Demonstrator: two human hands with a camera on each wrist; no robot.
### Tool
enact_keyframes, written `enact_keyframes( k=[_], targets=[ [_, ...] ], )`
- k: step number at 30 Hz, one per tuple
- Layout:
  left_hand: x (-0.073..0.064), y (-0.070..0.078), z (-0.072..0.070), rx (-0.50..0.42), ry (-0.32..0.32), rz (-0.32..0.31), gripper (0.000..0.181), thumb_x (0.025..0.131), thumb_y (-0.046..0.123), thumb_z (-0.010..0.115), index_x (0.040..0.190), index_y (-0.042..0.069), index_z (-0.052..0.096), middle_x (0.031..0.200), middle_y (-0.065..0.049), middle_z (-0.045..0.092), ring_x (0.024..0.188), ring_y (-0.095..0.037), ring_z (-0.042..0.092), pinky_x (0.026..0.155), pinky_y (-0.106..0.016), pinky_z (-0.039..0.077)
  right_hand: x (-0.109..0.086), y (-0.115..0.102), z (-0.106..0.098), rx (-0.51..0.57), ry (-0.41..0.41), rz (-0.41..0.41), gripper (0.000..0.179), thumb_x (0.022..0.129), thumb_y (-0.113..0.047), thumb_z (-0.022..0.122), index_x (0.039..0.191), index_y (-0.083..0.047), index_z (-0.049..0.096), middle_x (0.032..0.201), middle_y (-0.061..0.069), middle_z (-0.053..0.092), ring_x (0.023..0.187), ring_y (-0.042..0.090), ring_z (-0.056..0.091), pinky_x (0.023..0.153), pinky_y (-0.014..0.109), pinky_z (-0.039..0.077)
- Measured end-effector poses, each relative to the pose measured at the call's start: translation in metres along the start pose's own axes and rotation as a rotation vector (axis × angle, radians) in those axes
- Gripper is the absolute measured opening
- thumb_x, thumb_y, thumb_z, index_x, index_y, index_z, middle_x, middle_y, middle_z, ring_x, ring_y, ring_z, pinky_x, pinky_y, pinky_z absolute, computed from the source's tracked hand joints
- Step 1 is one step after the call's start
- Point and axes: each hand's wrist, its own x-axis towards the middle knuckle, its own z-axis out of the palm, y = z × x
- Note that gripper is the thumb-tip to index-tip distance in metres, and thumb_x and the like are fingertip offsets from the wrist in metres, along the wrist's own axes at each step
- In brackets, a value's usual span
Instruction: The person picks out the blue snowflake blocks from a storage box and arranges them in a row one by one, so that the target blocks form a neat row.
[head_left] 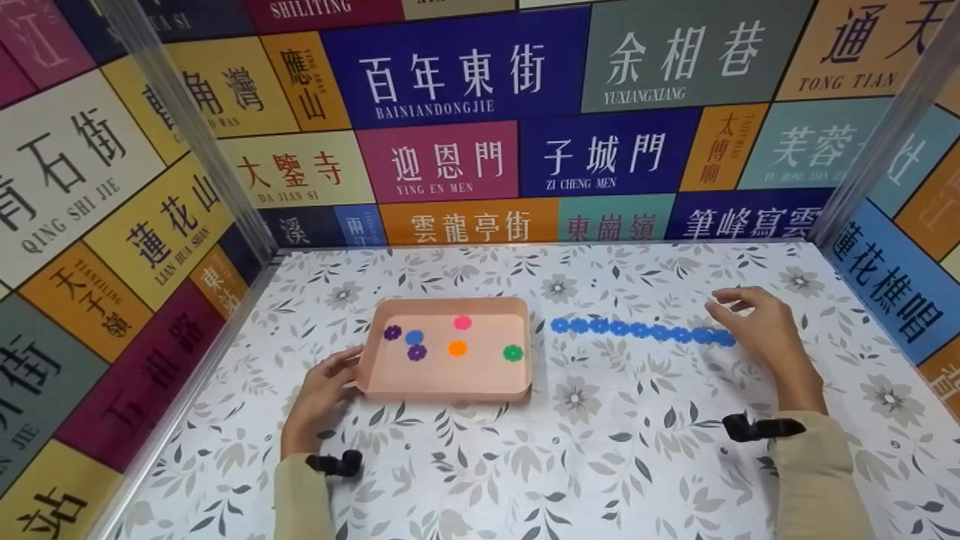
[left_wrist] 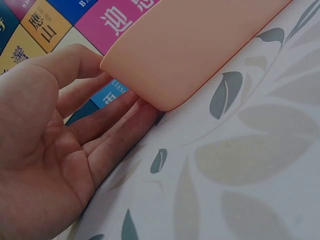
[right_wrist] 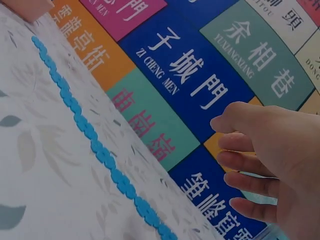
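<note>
My left hand (head_left: 324, 386) is at the left side of a shallow peach-pink tray (head_left: 442, 388). The left wrist view shows its thumb at the tray's rim and other fingertips at the lower edge, holding the tray (left_wrist: 185, 55) by its end. Small flower-shaped pieces lie inside: two purple, a blue piece (head_left: 414, 337), a pink piece (head_left: 463, 322), an orange piece (head_left: 457, 348) and a green piece (head_left: 513, 352). A row of blue flower-shaped pieces (head_left: 619, 328) stretches right of the tray. Above its right end, my right hand (head_left: 769, 337) hovers with loosely bent fingers, holding nothing.
A white tablecloth (head_left: 592, 465) with grey flowers and leaves covers the table. Behind it and at both sides stand panels (head_left: 457, 71) covered with coloured street-name signs. Clear upright strips (head_left: 199, 135) run along the corners.
</note>
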Motion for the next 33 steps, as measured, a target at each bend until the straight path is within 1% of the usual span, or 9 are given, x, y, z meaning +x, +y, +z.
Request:
enact_keyframes(
  k=[3,5,10,12,13,15,22,28,33],
  targets=[
    [0.000,0.000,0.000,0.006,0.000,0.007,0.046,0.098,0.020,0.062,0.143,0.012,0.055,0.144,-0.016,0.057,0.114,-0.019,0.064,0.091,-0.028,0.056,-0.001,-0.015,0.000,0.012,-0.018,-0.025,0.061,0.096,-0.055,0.057,0.136,-0.009,0.061,0.134,0.018,0.057,0.118,0.038,0.053,0.078,0.032,0.046],
    [0.001,0.000,0.000,0.003,-0.005,0.010,0.046,0.099,0.020,0.061,0.144,0.012,0.054,0.145,-0.017,0.056,0.115,-0.020,0.064,0.091,-0.028,0.056,-0.002,-0.025,0.002,0.024,-0.024,-0.051,0.059,0.096,-0.054,0.058,0.135,-0.011,0.062,0.132,0.016,0.059,0.115,0.032,0.054,0.077,0.028,0.047],
    [0.001,0.000,0.001,0.004,-0.002,-0.010,0.046,0.099,0.019,0.060,0.144,0.015,0.054,0.145,-0.014,0.056,0.116,-0.020,0.064,0.093,-0.030,0.056,-0.007,-0.052,0.010,0.089,-0.035,-0.147,0.048,0.097,-0.048,0.061,0.131,-0.015,0.066,0.128,0.010,0.064,0.103,0.001,0.053,0.079,0.013,0.044],
    [0.002,0.000,0.001,0.015,0.002,-0.018,0.045,0.098,0.020,0.060,0.143,0.016,0.055,0.145,-0.012,0.056,0.117,-0.020,0.063,0.094,-0.030,0.056,-0.009,-0.062,0.014,0.110,-0.051,-0.178,0.045,0.097,-0.046,0.061,0.129,-0.016,0.067,0.127,0.008,0.065,0.098,-0.007,0.051,0.081,0.010,0.042],
    [0.002,0.000,0.001,0.016,0.002,-0.019,0.045,0.098,0.020,0.060,0.143,0.016,0.055,0.146,-0.012,0.056,0.118,-0.021,0.063,0.095,-0.031,0.056,-0.010,-0.066,0.016,0.118,-0.061,-0.190,0.044,0.097,-0.046,0.061,0.129,-0.016,0.067,0.127,0.008,0.065,0.097,-0.008,0.051,0.080,0.009,0.042],
    [0.002,0.000,0.001,0.024,0.003,-0.023,0.045,0.099,0.020,0.060,0.143,0.016,0.055,0.146,-0.012,0.056,0.118,-0.021,0.063,0.095,-0.031,0.056,-0.012,-0.074,0.020,0.126,-0.079,-0.210,0.042,0.098,-0.045,0.061,0.129,-0.017,0.067,0.126,0.007,0.065,0.096,-0.008,0.052,0.080,0.009,0.043],
    [0.003,-0.001,0.001,0.026,0.007,-0.036,0.046,0.099,0.022,0.060,0.144,0.018,0.054,0.147,-0.010,0.055,0.119,-0.019,0.062,0.093,-0.028,0.056,-0.017,-0.094,0.035,0.143,-0.127,-0.282,0.038,0.098,-0.042,0.061,0.128,-0.019,0.067,0.124,0.004,0.066,0.100,0.000,0.056,0.081,0.012,0.045],
    [0.002,-0.002,0.001,-0.021,0.001,0.007,0.045,0.098,0.015,0.061,0.143,0.011,0.055,0.145,-0.016,0.056,0.115,-0.018,0.064,0.087,-0.028,0.057,-0.024,-0.108,0.044,0.173,-0.157,-0.336,0.034,0.099,-0.036,0.063,0.127,-0.018,0.067,0.125,0.005,0.066,0.101,-0.001,0.056,0.084,0.019,0.047],
    [0.002,-0.001,0.002,0.003,0.006,0.006,0.045,0.099,0.018,0.060,0.144,0.012,0.055,0.147,-0.016,0.055,0.115,-0.019,0.064,0.088,-0.028,0.057,-0.028,-0.119,0.057,0.192,-0.193,-0.384,0.035,0.097,-0.031,0.065,0.130,-0.019,0.066,0.126,0.003,0.064,0.107,0.015,0.059,0.085,0.023,0.049]
  ],
)
